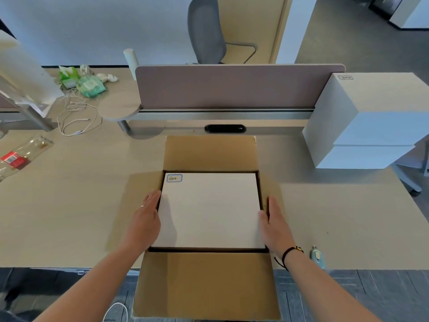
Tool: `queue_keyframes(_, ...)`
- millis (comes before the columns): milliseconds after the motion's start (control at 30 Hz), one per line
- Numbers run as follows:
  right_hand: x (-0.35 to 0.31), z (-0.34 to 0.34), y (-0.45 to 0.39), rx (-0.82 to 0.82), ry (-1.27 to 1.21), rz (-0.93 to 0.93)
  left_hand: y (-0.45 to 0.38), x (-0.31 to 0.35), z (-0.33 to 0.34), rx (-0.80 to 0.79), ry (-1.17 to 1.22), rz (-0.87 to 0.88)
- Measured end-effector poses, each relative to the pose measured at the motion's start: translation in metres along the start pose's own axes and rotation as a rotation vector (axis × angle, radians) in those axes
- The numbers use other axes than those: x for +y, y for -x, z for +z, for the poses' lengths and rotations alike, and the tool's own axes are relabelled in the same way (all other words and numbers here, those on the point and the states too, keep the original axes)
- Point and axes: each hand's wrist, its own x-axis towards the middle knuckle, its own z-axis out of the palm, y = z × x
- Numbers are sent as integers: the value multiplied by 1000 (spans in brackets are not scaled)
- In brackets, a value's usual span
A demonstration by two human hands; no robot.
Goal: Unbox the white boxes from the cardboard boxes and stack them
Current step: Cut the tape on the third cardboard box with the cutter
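An open cardboard box [209,282] lies on the desk in front of me, its flaps spread outward. Inside it sits a white box [211,210] with a small blue-framed label at its far left corner. My left hand [146,219] lies flat against the white box's left side, fingers straight and reaching into the gap. My right hand [276,221] presses the right side the same way, thumb on the top edge. Two more white boxes [362,126] are stacked at the desk's right end.
A small utility knife [316,256] lies by my right wrist. A desk divider [232,87] runs along the back. An empty plastic bottle [18,156], cables [74,112] and tissue packs [86,83] occupy the left side. An office chair [209,31] stands behind.
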Motion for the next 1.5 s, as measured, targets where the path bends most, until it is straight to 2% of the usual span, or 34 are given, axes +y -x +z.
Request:
queue_keyframes(100, -16, -7, 9, 37, 150, -145, 6, 16, 5, -66, -38, 68)
queue_keyframes(200, -32, 0, 18, -93, 243, -253, 5, 32, 14, -112, -46, 28)
queue_keyframes(300, -40, 11, 17, -187, 152, -154, -1, 42, 21, -130, -89, -90)
queue_keyframes(367, -45, 12, 12, -159, 73, -66, -3, 47, 22, -129, -121, -160)
queue_keyframes(533, -46, 6, 2, -161, -67, 69, -7, 67, 16, 6, -45, -303)
queue_keyframes(633, -45, 1, -7, -136, -80, 121, -20, 70, 14, 62, -103, -383)
queue_keyframes(700, -45, -1, -11, -151, -62, 135, -28, 75, 9, 46, -176, -410)
queue_keyframes(867, -51, 6, -17, -192, 83, 145, -35, 81, 7, -150, -417, -343)
queue_keyframes(967, -58, 7, -20, -215, 194, 177, -37, 80, 15, -177, -475, -268)
queue_keyframes(1067, -63, 10, -24, -208, 287, 200, -39, 76, 11, -203, -466, -255)
queue_keyframes(1233, -78, 4, -36, -294, 496, 245, -46, 65, -1, -220, -281, -307)
queue_keyframes(1367, -89, 2, -48, -371, 654, 225, -51, 65, -4, -273, -327, -284)
queue_keyframes(1500, -88, 2, -49, -331, 597, 278, -47, 66, 1, -349, -454, -241)
